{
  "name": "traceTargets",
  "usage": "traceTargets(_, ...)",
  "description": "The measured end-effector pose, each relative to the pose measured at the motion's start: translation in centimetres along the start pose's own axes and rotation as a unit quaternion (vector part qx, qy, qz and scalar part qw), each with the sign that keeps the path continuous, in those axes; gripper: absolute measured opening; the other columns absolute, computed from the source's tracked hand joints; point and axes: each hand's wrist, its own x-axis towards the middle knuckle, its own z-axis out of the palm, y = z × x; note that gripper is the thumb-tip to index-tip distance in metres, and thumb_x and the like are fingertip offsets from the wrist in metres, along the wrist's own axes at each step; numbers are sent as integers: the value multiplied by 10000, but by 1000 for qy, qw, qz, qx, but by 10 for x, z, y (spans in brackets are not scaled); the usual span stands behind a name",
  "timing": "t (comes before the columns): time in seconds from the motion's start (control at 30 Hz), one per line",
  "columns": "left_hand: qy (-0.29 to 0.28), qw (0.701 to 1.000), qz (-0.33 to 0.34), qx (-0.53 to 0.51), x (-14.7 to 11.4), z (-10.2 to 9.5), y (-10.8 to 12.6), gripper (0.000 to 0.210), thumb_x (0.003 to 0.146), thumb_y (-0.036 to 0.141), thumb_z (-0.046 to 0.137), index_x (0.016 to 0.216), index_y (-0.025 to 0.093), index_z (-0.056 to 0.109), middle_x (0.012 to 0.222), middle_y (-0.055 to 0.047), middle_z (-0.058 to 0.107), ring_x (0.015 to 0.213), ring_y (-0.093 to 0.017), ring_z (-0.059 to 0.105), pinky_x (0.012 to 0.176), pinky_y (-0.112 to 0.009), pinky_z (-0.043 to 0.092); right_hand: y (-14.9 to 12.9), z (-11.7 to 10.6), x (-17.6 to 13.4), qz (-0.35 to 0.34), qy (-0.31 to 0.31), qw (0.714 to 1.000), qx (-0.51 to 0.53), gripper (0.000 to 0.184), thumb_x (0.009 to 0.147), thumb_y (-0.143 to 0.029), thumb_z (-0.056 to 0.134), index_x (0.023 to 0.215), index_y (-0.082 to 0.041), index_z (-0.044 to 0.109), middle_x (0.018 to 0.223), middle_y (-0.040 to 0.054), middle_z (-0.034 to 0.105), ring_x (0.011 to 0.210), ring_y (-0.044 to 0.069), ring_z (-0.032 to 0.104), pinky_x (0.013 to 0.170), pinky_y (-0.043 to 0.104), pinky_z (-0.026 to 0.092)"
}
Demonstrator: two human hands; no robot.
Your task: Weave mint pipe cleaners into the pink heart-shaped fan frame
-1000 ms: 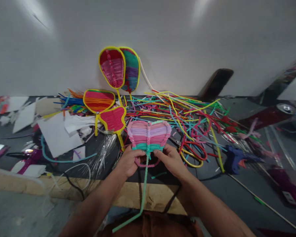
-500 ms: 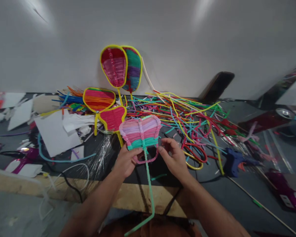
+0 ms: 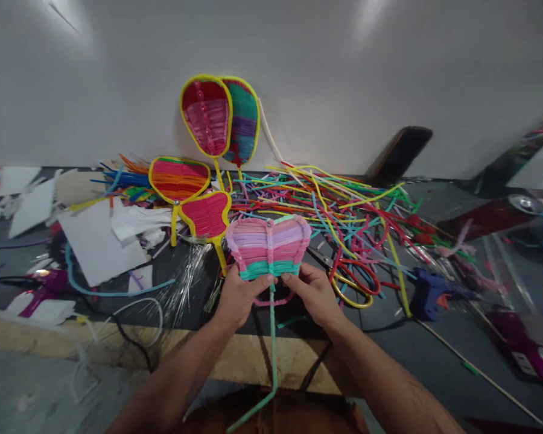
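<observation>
Between my hands is a fan-shaped pipe cleaner piece (image 3: 283, 244), banded in pink, lilac and teal inside a pink edge. Its long green stem (image 3: 274, 343) hangs down and bends left near my lap. My left hand (image 3: 241, 298) is closed on the lower left of the piece, thumb on the front by the stem. My right hand (image 3: 313, 292) grips the lower right in the same way, its thumb close to the other. A pink loop (image 3: 271, 301) shows below the teal band. The fingers behind the piece are hidden.
Yellow-edged pipe cleaner fans (image 3: 207, 117) lean on the wall, and others lie below. Loose pipe cleaners (image 3: 308, 193) cover the back. Scissors (image 3: 353, 283), a blue glue gun (image 3: 428, 295) and a can (image 3: 493, 217) lie right. White paper (image 3: 104, 244) and a purple tool (image 3: 43, 289) lie left.
My right hand has moved in from beside the piece and now grips its lower right. The piece has shifted slightly right and faces me more squarely.
</observation>
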Motion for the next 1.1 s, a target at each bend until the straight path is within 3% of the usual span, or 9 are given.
traceTargets(0.13,3,1000,15,24,-1,-1,0,321,543,183,802,818,136,643,690,-5,702,614,-143,635,660,-279,535,0,-1,0,-4,-3,1000,-6,281,744,-473,644,776,-194,644,684,-1,604,628,137,518,588,251,432)
traceTargets(0.43,19,999,4,35,1,-4,-1,395,521,206,822,859,129,631,681,-9,698,598,-156,645,652,-306,553,5,-10,2,-45,23,997,-66,321,833,-474,547,694,-185,552,618,-24,492,581,107,422,564,230,355)
traceTargets(0.63,19,998,15,59,0,-5,-2,383,554,209,808,879,130,623,714,-8,703,628,-150,647,688,-309,556,2,-12,5,-11,26,999,-42,361,843,-506,510,668,-191,521,591,-29,451,567,109,415,558,235,350)
traceTargets(0.9,24,993,18,110,-1,-6,-7,396,554,211,799,900,141,618,743,-17,698,649,-165,645,653,-302,553,-1,-12,3,-52,60,983,-168,347,846,-487,506,662,-193,499,576,-43,372,540,102,336,514,239,293)
traceTargets(1.1,17,993,24,113,-3,-3,-9,370,565,220,788,880,135,615,741,-19,698,647,-168,649,685,-332,560,0,-12,4,-68,47,984,-159,344,874,-488,442,718,-187,502,618,-29,416,580,110,350,552,244,331)
